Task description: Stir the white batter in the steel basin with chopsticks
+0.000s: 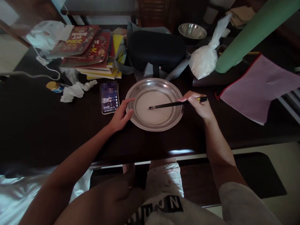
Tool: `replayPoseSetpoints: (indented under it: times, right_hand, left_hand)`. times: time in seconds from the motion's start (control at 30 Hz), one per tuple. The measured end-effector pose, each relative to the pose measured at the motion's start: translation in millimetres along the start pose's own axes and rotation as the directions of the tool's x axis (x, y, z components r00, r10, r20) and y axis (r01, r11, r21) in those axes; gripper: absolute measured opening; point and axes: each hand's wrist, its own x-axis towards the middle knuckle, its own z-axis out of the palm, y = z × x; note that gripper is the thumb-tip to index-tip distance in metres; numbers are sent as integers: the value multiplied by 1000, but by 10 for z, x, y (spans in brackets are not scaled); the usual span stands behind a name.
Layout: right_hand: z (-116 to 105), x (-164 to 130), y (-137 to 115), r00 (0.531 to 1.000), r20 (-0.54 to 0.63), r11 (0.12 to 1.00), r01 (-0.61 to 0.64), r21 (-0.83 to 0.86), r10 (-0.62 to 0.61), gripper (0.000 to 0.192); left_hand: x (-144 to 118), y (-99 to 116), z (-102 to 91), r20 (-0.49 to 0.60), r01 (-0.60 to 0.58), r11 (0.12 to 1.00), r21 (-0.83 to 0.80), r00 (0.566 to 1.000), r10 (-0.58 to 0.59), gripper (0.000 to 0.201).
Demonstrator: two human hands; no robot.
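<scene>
A round metal basin [154,127] sits on the dark table in front of me. Inside it is a shallow pool of whitish, cloudy liquid [152,100]. My left hand [122,115] grips the basin's left rim, its thumb and index finger reaching over the edge. From the right, my right hand [197,101] holds a pair of black chopsticks [168,105] with gold-marked ends. Their tips are together, coated in white, and dip into the liquid near the middle of the basin.
Left of the basin lies a lit phone [110,101], with crumpled tissue [73,91] and a small yellow-lidded jar [55,87] beyond. Stacked books [86,47], a black case [156,48], a tied bag of white powder [203,61] and a metal bowl [192,31] stand behind.
</scene>
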Motion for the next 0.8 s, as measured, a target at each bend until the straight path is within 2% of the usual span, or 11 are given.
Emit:
replayPoseSetpoints:
  times: [0.13, 0.2, 0.33, 0.5, 0.67, 0.8]
  right_hand:
    - [-22, -2, 13, 992, -124, 1000, -6, 15, 8, 30]
    - [-30, -3, 19, 994, -107, 1000, -11, 24, 14, 32]
    - [-17, -4, 4, 1000, 0, 1000, -10, -10, 10, 29]
    - [-21, -7, 10, 992, -122, 999, -8, 52, 14, 28]
    - [-6, 2, -5, 1000, 2, 1000, -23, 4, 23, 30]
    - [-19, 6, 5, 993, -120, 1000, -23, 16, 25, 32]
  left_hand:
    - [0, 9, -1, 3, 0, 1000, -11, 1000, 0, 60]
    - [0, 6, 0, 1, -6, 1000, -13, 1000, 7, 60]
    - [1, -2, 2, 0, -10, 1000, -8, 1000, 10, 61]
    - [-3, -5, 3, 2, -2, 1000, -10, 1000, 2, 60]
    - [-6, -8, 0, 3, 13, 1000, -8, 1000, -13, 61]
    - [-2, 5, -3, 6, 3, 1000, -13, 1000, -3, 60]
